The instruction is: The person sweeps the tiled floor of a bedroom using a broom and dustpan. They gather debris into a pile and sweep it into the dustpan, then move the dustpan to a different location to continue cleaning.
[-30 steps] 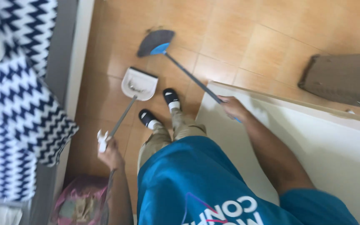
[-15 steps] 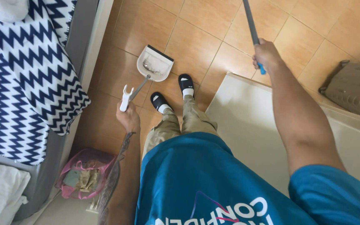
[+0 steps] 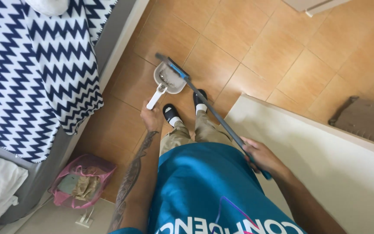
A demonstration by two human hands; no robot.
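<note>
An orange-brown tiled floor (image 3: 282, 65) carries a white dustpan (image 3: 168, 80) holding grey dust, the broom's head (image 3: 169, 66) at its rim, a pink bag (image 3: 81, 182) by the bed, and a brown mat (image 3: 364, 121).

Only package-type item: pink plastic bag (image 3: 82, 181), open-topped, soft and slumped, on the tile floor just beside the bed (image 3: 31, 69) at its lower edge. Contents: crumpled tan paper and a pale green piece, partly visible thru the opening. No labels, signs or screens in view.
</note>
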